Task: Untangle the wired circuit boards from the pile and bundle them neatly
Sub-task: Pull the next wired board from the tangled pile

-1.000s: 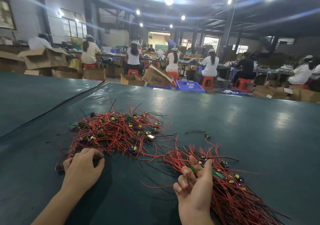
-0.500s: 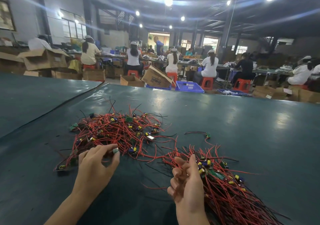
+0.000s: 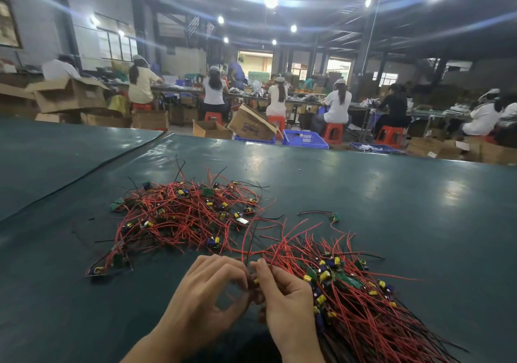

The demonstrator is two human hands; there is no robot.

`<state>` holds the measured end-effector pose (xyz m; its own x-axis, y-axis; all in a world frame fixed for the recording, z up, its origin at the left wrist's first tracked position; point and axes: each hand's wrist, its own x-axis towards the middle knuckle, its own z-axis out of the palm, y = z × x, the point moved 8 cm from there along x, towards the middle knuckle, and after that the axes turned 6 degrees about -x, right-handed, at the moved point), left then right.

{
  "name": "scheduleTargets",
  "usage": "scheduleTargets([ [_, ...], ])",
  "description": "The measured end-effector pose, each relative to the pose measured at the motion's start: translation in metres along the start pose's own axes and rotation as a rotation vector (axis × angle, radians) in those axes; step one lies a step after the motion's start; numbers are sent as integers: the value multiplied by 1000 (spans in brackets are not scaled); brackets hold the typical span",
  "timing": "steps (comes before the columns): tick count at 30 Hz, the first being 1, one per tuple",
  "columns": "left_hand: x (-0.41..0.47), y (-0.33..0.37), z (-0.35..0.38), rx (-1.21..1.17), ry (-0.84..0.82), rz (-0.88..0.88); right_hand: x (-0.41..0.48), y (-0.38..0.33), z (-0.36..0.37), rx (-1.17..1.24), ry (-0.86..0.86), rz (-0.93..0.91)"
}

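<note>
Left hand [image 3: 204,292] and right hand [image 3: 285,298] together pinch one wired board [image 3: 255,281] between tangled pile [image 3: 184,214] and bundle [image 3: 363,301] on the desk [image 3: 391,194]; wires light, limp, snag-prone; probably best held by the stiff board.

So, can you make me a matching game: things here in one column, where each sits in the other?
1 tangled pile
2 straightened bundle
3 lone wired board
4 blue crate

A beyond the far edge of the table
B beside the right hand
C alone on the table, past the bundle
D ahead of the left hand

Pairs: 1-D, 2-B, 3-C, 4-A
</note>
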<state>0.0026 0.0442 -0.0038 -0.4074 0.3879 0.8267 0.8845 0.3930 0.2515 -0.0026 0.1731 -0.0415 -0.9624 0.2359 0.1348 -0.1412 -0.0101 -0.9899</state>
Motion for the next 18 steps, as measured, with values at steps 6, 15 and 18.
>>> scheduleTargets([
  [6, -12, -29, 13, -369, -42, -461, -5, -7, 4, -72, -33, -47],
  [15, -20, -47, 17, -483, 65, -689, 1, 1, -4, -128, 44, -45],
  [18, -19, -50, 12, -444, 100, -694, 6, 9, -15, -12, 129, 35],
])
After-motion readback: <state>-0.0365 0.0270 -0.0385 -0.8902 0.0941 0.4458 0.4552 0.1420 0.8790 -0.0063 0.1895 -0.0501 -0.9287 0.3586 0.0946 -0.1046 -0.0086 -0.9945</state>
